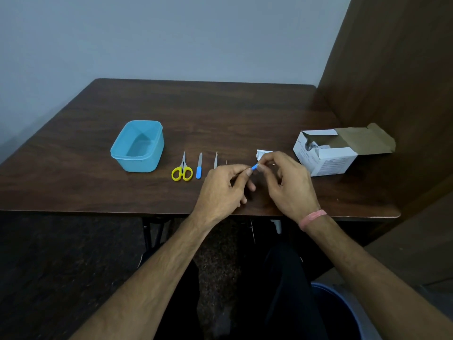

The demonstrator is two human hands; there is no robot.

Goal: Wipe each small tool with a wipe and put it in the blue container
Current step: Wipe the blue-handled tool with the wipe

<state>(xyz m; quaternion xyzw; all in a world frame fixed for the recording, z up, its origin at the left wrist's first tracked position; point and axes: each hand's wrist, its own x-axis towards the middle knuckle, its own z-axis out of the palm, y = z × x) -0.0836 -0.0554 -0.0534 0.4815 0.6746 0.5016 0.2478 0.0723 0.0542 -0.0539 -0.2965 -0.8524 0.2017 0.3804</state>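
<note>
The blue container (137, 146) stands open and empty on the left of the table. To its right lie yellow-handled scissors (182, 168), a blue-handled nail file (199, 166) and silver tweezers (215, 160). My left hand (221, 190) pinches a small blue-handled tool (255, 166) above the table's front part. My right hand (286, 182) pinches the tool's other end, with a white wipe (262, 154) showing behind its fingers. Most of the tool is hidden by my fingers.
An open white box of wipes (328, 155) with a brown flap sits at the right of the dark wooden table (98, 192). A brown wooden panel (397, 82) rises at the right. A blue bin rim (328, 290) shows below near my right arm.
</note>
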